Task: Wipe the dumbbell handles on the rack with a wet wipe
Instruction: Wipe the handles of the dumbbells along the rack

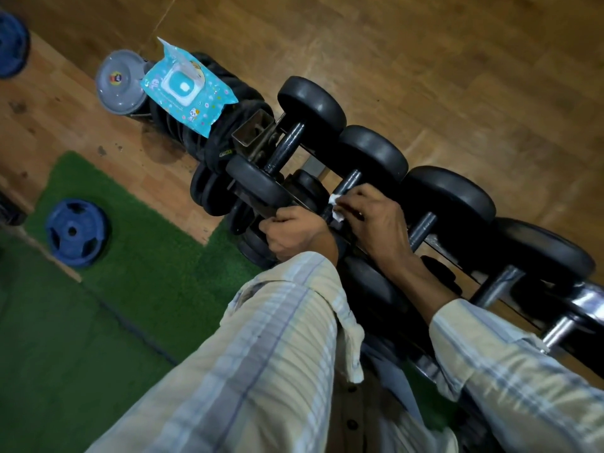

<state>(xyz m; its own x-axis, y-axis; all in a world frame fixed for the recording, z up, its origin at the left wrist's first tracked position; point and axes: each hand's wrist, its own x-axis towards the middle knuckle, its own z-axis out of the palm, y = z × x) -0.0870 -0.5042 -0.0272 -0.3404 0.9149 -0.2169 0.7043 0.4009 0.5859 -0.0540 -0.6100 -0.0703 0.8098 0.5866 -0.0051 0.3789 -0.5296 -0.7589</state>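
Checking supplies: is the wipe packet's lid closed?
No, the flap on the blue wipe packet stands open, with a white wipe sticking up from the opening.

Wipe pack lies on stacked plates, left of racked dumbbells.

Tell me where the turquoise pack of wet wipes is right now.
In the head view, the turquoise pack of wet wipes lies upper left on a stack of black weight plates, beside a grey round plate.
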